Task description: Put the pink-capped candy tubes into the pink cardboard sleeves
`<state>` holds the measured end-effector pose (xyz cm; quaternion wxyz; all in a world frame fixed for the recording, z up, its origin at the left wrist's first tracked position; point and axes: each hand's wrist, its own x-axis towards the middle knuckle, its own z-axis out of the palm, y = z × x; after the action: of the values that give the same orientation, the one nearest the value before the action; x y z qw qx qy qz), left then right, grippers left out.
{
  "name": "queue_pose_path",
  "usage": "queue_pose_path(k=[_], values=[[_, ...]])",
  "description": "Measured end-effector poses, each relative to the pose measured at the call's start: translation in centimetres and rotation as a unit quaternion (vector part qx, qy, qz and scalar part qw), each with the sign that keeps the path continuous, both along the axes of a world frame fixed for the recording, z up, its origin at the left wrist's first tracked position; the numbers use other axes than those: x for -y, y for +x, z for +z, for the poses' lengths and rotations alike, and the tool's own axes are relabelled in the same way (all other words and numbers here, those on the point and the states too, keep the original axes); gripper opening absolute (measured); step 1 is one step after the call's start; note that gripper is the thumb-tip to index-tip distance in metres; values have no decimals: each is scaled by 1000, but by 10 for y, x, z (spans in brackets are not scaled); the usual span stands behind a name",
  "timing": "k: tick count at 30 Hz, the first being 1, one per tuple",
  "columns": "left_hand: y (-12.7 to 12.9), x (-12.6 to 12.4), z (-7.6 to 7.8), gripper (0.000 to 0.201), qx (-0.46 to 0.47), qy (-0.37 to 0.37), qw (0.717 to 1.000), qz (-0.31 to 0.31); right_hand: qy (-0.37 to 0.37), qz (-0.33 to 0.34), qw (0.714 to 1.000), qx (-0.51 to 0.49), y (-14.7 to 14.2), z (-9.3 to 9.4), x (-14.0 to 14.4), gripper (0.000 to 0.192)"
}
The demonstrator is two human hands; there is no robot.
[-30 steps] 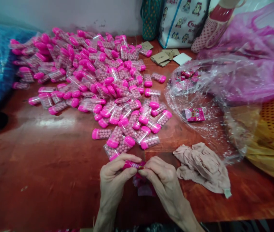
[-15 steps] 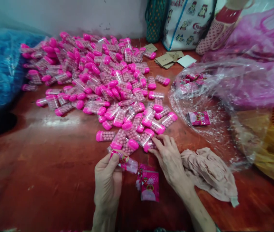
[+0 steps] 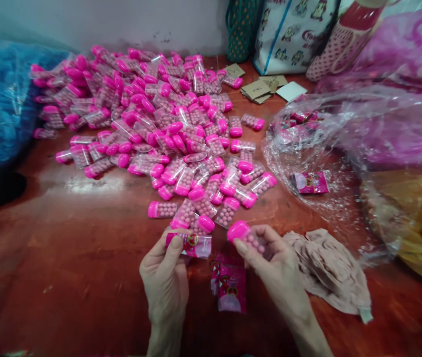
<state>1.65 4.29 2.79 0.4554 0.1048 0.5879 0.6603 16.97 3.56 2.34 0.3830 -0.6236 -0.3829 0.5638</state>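
My left hand (image 3: 168, 277) pinches a small pink printed sleeve (image 3: 198, 245) between thumb and fingers, lying sideways near the front of the pile. Between the thumb and fingers of my right hand (image 3: 273, 263) is a clear candy container (image 3: 251, 240) with a bright pink cap and pale pink balls inside. The container is raised just right of the sleeve, the two apart. Below and between my hands, several flat pink printed sleeves (image 3: 232, 287) lie on the table. A large heap of similar candy containers (image 3: 140, 119) spreads beyond my hands.
A crumpled beige cloth (image 3: 330, 272) lies right of my right hand. Behind it, a clear plastic bag (image 3: 288, 148) holds more printed sleeves. Brown card pieces (image 3: 257, 90) lie at the back, before a white printed bag (image 3: 288, 39). A blue-filled bag (image 3: 2, 104) stands left.
My right hand has picked up a candy container from the pile's front edge and drawn it back toward me. The sleeve in my left hand has turned more level.
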Motion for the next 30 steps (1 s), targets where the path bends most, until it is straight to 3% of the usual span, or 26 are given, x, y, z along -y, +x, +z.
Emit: queue_pose_path(k=[6,12,16,20,24,26,30], values=[[7,2,1,15,-6,17,1000,-5,-44,24,990,-131,-20,18,6,21],[5,6,-1,9,-35,39,997,-65,-58,62,983,-163,-15,14,6,22],[4,5,0,9,-42,48,992,-112,-60,96,972,-205,-8,10,6,34],[6,3,2,12,-19,54,992,-113,-53,90,978,-178,-7,8,8,32],[11,4,4,34,14,52,995,-89,-12,62,987,-147,-11,8,11,33],[14,6,6,41,53,42,991,-114,17,57,991,-117,-13,10,11,31],[21,12,11,26,133,-21,975,-175,80,54,993,-66,-18,15,12,26]])
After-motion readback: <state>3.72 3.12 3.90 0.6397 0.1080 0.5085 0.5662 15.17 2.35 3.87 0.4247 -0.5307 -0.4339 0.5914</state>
